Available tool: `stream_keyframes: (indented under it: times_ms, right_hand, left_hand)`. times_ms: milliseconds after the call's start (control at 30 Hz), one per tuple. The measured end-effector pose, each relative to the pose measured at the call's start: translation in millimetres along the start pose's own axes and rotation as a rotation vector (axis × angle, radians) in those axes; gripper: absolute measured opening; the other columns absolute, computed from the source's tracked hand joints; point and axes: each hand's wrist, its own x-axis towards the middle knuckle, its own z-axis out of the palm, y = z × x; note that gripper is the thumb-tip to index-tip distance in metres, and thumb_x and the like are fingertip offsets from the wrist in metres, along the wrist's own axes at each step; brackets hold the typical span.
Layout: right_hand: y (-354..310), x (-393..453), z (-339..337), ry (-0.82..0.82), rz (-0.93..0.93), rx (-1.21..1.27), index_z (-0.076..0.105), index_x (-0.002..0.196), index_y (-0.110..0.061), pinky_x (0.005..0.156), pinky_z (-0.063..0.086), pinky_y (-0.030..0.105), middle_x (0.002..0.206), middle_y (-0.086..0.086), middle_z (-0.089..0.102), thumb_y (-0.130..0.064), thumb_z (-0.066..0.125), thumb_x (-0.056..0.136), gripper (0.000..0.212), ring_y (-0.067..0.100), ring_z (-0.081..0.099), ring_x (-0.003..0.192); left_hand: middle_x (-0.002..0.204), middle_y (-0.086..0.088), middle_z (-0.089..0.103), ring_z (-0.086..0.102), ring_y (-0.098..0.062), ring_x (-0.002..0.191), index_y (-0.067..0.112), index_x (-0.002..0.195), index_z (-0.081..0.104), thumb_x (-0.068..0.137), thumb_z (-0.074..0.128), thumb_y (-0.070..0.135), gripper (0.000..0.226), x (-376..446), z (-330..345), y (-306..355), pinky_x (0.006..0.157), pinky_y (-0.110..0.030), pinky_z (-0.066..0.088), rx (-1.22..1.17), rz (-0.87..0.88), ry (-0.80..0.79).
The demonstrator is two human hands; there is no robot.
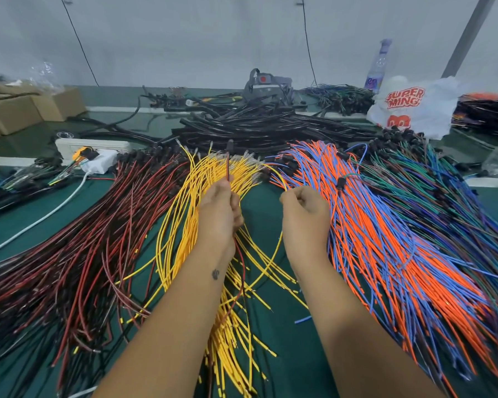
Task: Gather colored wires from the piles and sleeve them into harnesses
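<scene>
My left hand point(219, 209) is curled tight around a thin red wire point(228, 168). The wire sticks up past my fingers and hangs down under my wrist. My right hand point(304, 209) is curled too, and it pinches one yellow wire point(279, 179) that bends away toward the far side. Both hands are over the middle of the green surface point(282, 354).

The yellow wires point(184, 225) lie in a pile under my left hand. The red and black wires point(78, 254) fan out toward the left edge. The orange and blue wires point(391, 239) lie just beside my right hand, and the green and purple wires point(443, 191) go toward the right edge. Black tubes point(256, 124) are heaped near the far edge. A white bag point(408, 107) with red letters sits at the far right, with a bottle point(378, 67) behind it. Cardboard boxes point(20, 110) sit at the far left corner.
</scene>
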Motion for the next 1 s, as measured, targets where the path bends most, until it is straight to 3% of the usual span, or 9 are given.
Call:
stream_keyframes:
  times_ms: [67,167,267,367,500,700,833,933,1000]
  right_hand:
    - [1,1,3,-0.04,-0.03,-0.033,0.054,0.062,-0.019,0.049,0.031,0.02,0.047,-0.014,0.044,-0.01,0.056,0.085,0.025,0.004,0.035,0.047]
    - [1,0,5,-0.069,-0.085,-0.083,0.06,0.065,-0.023,0.054,0.039,0.015,0.052,-0.018,0.057,-0.011,0.06,0.087,0.025,-0.002,0.051,0.051]
    - [2,-1,4,-0.108,-0.097,-0.1,0.064,0.072,-0.023,0.063,0.052,0.024,0.063,-0.018,0.067,-0.014,0.06,0.09,0.021,-0.001,0.062,0.059]
    - [3,-2,4,-0.117,-0.095,-0.117,0.066,0.075,-0.024,0.07,0.057,0.035,0.067,-0.011,0.069,-0.017,0.06,0.091,0.018,0.004,0.065,0.065]
    - [2,-4,4,-0.224,-0.135,-0.228,0.067,0.078,-0.026,0.073,0.054,0.035,0.073,-0.009,0.068,-0.017,0.061,0.091,0.016,0.004,0.064,0.071]
    - [2,-4,5,-0.33,-0.144,-0.351,0.07,0.08,-0.02,0.07,0.053,0.035,0.077,-0.014,0.068,-0.024,0.067,0.088,0.01,0.008,0.064,0.072]
    - [2,-7,7,-0.208,-0.114,-0.307,0.06,0.07,-0.025,0.057,0.046,0.03,0.06,-0.01,0.061,-0.034,0.069,0.082,0.018,0.004,0.057,0.058]
    - [0,-5,6,-0.09,-0.11,-0.166,0.057,0.082,-0.026,0.059,0.043,0.035,0.06,-0.006,0.051,-0.037,0.073,0.081,0.019,0.011,0.05,0.056]
    - [-3,-1,4,-0.062,-0.092,-0.087,0.059,0.088,-0.025,0.06,0.045,0.037,0.062,-0.004,0.051,-0.03,0.074,0.081,0.018,0.016,0.052,0.057]
  left_hand:
    - [0.051,0.008,0.042,0.03,-0.006,0.042,0.017,0.095,0.065,0.103,0.04,0.018,0.026,-2,2,-1,0.039,-0.016,0.027,0.105,0.009,-0.076]
    - [0.064,0.006,0.067,0.061,-0.007,0.058,0.014,0.089,0.064,0.101,0.04,0.009,0.028,-7,7,-1,0.052,-0.018,0.048,0.158,-0.043,-0.135]
    - [0.073,0.001,0.073,0.069,-0.008,0.067,0.008,0.095,0.063,0.099,0.039,0.003,0.025,-8,9,-1,0.058,-0.018,0.053,0.094,-0.093,-0.187]
    - [0.077,0.001,0.074,0.071,-0.01,0.07,0.009,0.103,0.063,0.099,0.04,0.003,0.024,-9,9,1,0.058,-0.02,0.053,0.097,-0.097,-0.215]
    - [0.089,-0.005,0.075,0.071,-0.016,0.079,0.017,0.104,0.066,0.097,0.042,0.004,0.028,-8,9,0,0.066,-0.024,0.056,0.138,-0.111,-0.241]
    - [0.079,-0.002,0.072,0.068,-0.014,0.065,0.012,0.093,0.06,0.102,0.039,0.015,0.023,-10,9,3,0.052,-0.021,0.051,0.026,-0.105,-0.299]
    - [0.072,0.0,0.066,0.059,-0.009,0.055,0.015,0.082,0.058,0.102,0.042,0.018,0.025,-10,6,0,0.05,-0.019,0.046,0.161,-0.001,-0.233]
    - [0.061,0.004,0.053,0.045,-0.007,0.051,0.02,0.077,0.063,0.098,0.047,0.018,0.026,-10,6,-5,0.046,-0.017,0.034,0.43,0.121,-0.222]
    - [0.055,0.01,0.055,0.046,-0.002,0.048,0.024,0.078,0.067,0.097,0.05,0.016,0.027,-12,9,-7,0.046,-0.012,0.034,0.526,0.186,-0.29]
